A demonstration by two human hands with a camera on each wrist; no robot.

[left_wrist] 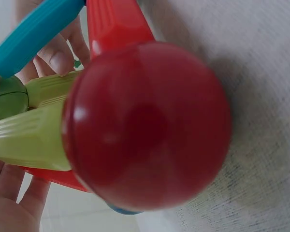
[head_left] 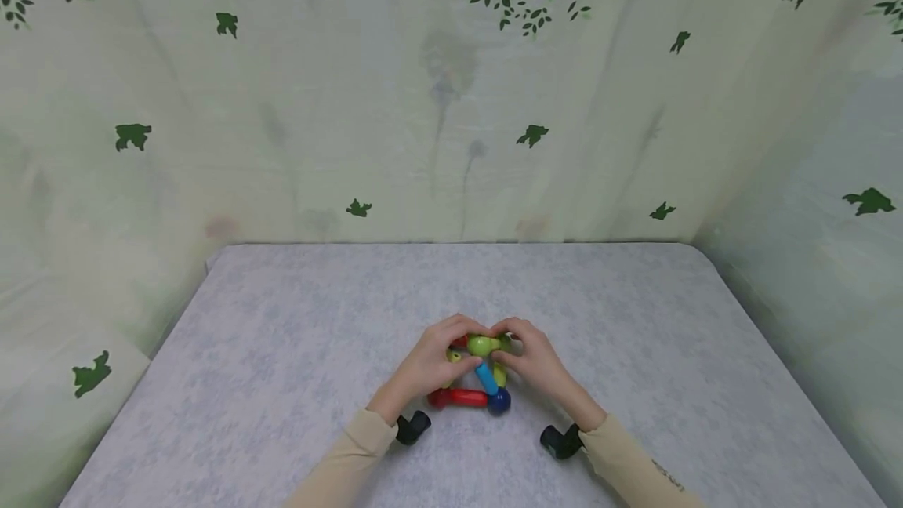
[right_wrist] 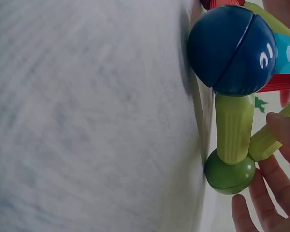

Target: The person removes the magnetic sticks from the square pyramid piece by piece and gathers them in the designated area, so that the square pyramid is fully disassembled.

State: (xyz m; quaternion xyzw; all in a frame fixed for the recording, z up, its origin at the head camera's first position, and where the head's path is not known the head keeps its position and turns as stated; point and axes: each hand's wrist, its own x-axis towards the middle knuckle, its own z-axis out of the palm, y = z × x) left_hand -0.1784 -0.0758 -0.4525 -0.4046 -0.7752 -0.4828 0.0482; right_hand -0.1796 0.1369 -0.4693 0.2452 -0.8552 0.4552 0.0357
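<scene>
A toy frame of thick rods and balls stands between both hands. Its near side has a dark red ball [left_wrist: 150, 125], a red rod [head_left: 469, 397] and a dark blue ball [right_wrist: 232, 50]. A light blue rod [head_left: 487, 377] slants from the blue ball up to a raised green ball [head_left: 483, 346]. My left hand [head_left: 430, 355] holds the frame at this green ball, thumb in front and fingers behind. With thumb and fingers my right hand [head_left: 534, 355] pinches a yellow-green rod [right_wrist: 266, 144] between the raised ball and a lower green ball [right_wrist: 229, 172].
A pale mottled cloth covers the table [head_left: 296, 296]. Black wrist cameras, one at the left cuff [head_left: 412, 428] and one at the right cuff [head_left: 560, 441], sit close to the cloth. A leaf-patterned curtain [head_left: 395, 100] rises behind the table.
</scene>
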